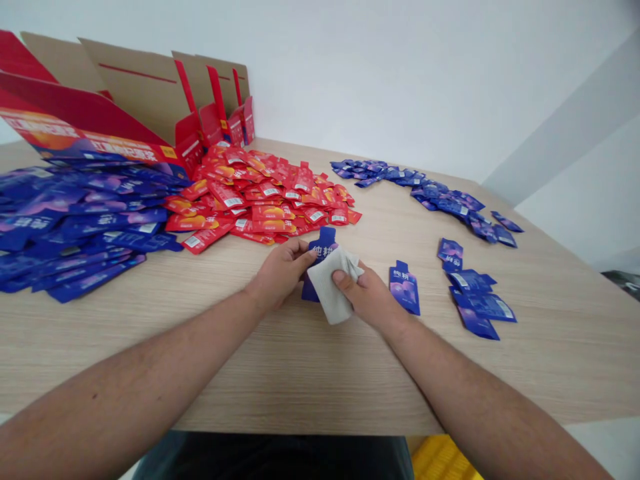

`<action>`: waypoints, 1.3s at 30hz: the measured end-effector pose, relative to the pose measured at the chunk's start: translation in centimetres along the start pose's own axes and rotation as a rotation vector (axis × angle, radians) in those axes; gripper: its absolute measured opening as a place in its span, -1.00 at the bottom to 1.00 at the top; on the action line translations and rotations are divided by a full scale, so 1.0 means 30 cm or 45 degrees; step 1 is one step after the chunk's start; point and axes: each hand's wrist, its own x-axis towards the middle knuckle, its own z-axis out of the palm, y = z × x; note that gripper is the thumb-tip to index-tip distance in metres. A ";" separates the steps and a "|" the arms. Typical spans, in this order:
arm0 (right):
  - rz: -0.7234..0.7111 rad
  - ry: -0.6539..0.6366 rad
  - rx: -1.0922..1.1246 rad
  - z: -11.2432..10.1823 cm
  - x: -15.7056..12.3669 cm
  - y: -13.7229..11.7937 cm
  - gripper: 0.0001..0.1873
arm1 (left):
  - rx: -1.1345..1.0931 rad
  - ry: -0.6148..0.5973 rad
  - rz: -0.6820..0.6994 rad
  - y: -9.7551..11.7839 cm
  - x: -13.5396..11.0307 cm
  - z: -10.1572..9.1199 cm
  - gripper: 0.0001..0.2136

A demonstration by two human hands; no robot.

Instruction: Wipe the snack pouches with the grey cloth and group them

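Observation:
Above the middle of the table, my left hand (283,272) pinches the left edge of a blue sachet (311,291) with a short tab at its top. My right hand (361,288) grips a folded white cloth (334,301), thumb on top. The cloth lies over the sachet's front and hides much of its right side. Just right of my right hand, a single blue sachet (405,291) rests flat on the table. Farther right is a small loose group of blue sachets (477,301).
A heap of blue sachets (85,220) covers the left, beside a heap of red sachets (265,193). Behind them stand open red cardboard boxes (145,127) against the wall. A row of blue sachets (440,197) runs along the back right of the wooden table (300,380).

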 end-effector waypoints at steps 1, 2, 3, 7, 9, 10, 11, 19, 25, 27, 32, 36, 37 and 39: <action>0.024 0.021 0.019 0.002 -0.002 -0.004 -0.48 | 0.004 0.008 -0.012 -0.001 -0.003 0.002 -0.74; 0.040 0.032 0.029 0.003 -0.003 -0.008 -0.47 | 0.017 0.016 -0.010 -0.001 -0.006 0.003 -0.75; 0.045 0.037 0.033 0.005 -0.005 -0.012 -0.48 | 0.039 0.025 0.004 -0.002 -0.008 0.003 -0.77; 0.000 0.005 -0.017 0.007 -0.010 -0.019 -0.54 | 0.158 0.090 0.096 -0.001 -0.007 0.000 -0.82; -0.059 0.002 -0.116 0.004 -0.009 -0.020 -0.59 | 0.259 0.115 0.150 0.000 -0.006 -0.005 -0.83; -0.099 0.026 -0.186 0.001 -0.008 -0.020 -0.61 | 0.332 0.111 0.182 0.002 -0.006 -0.008 -0.83; -0.141 0.061 -0.263 -0.002 -0.006 -0.021 -0.64 | 0.410 0.091 0.214 0.003 -0.007 -0.010 -0.83; -0.201 0.198 -0.438 -0.050 0.004 -0.049 -0.66 | 0.372 -0.220 0.242 0.016 -0.034 -0.001 -0.82; -0.189 0.340 -0.432 -0.074 0.011 -0.053 -0.67 | 0.527 -0.318 0.257 0.022 -0.053 0.008 -0.84; -0.189 0.245 -0.435 -0.077 0.014 -0.048 -0.65 | 0.608 -0.353 0.287 0.022 -0.054 0.007 -0.87; -0.137 0.385 -0.387 -0.089 0.025 -0.030 -0.61 | 0.567 -0.360 0.362 0.020 -0.052 0.006 -0.81; -0.223 0.264 -0.372 -0.093 0.032 -0.022 -0.59 | 0.652 -0.373 0.331 0.020 -0.053 0.008 -0.86; -0.248 0.300 -0.380 -0.092 0.034 -0.021 -0.58 | 0.613 -0.367 0.316 0.019 -0.055 0.011 -0.85; -0.239 0.411 -0.373 -0.088 0.033 -0.021 -0.58 | 0.428 -0.339 0.251 0.015 -0.059 0.022 -0.81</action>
